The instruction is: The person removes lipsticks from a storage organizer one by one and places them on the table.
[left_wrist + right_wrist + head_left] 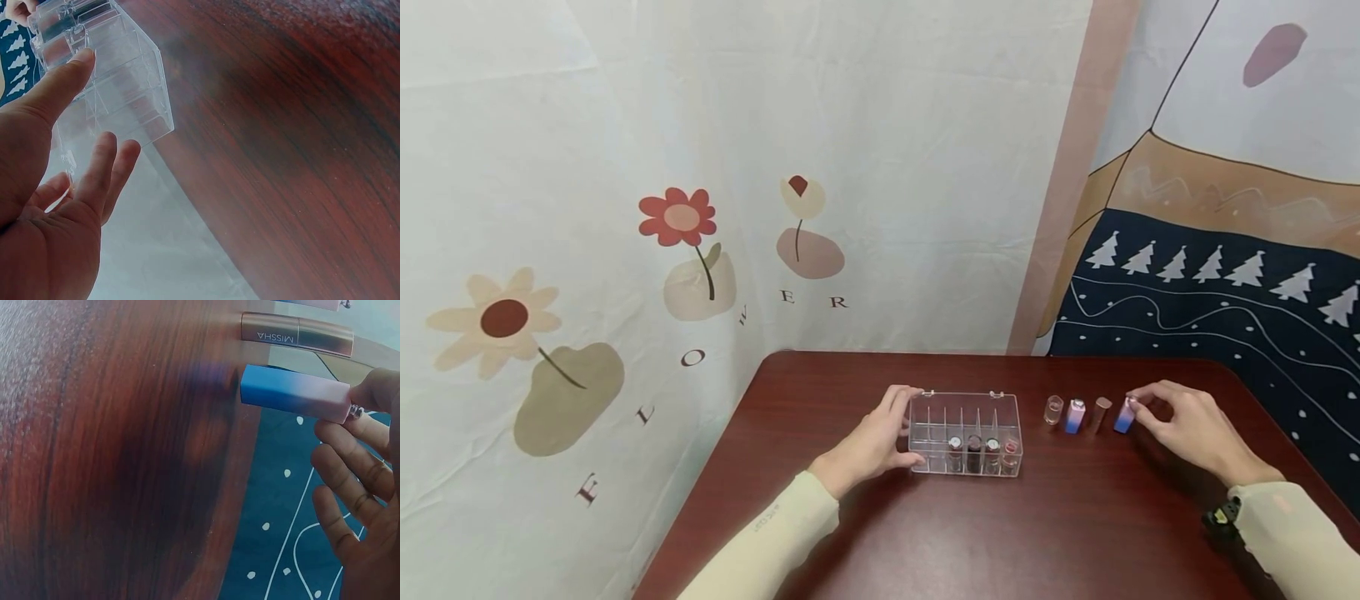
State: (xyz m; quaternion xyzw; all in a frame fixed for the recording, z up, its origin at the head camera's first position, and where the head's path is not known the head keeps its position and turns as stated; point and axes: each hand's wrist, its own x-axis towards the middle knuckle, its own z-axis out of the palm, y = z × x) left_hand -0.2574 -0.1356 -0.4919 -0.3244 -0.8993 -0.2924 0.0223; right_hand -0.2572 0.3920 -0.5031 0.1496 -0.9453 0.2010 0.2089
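Observation:
At the middle of the table stands a clear plastic lipstick organizer (965, 433) with several compartments; its front row holds several lipsticks (973, 454). My left hand (880, 437) grips the organizer's left end, the thumb on the front and the fingers towards the back; the left wrist view shows the thumb against the organizer (125, 75). To the right, my right hand (1195, 425) pinches the top of a blue-and-pink lipstick (294, 394) between thumb and forefinger. Whether its base touches the table cannot be told. The other right fingers (340, 472) are spread apart, touching nothing.
Between organizer and right hand stand a clear tube (1053, 410), another pink-and-blue lipstick (1075, 417) and a rose-gold MISSHA lipstick (297, 334) in a row. The dark red wooden table (1000, 533) ends at the back against a printed cloth (887, 167).

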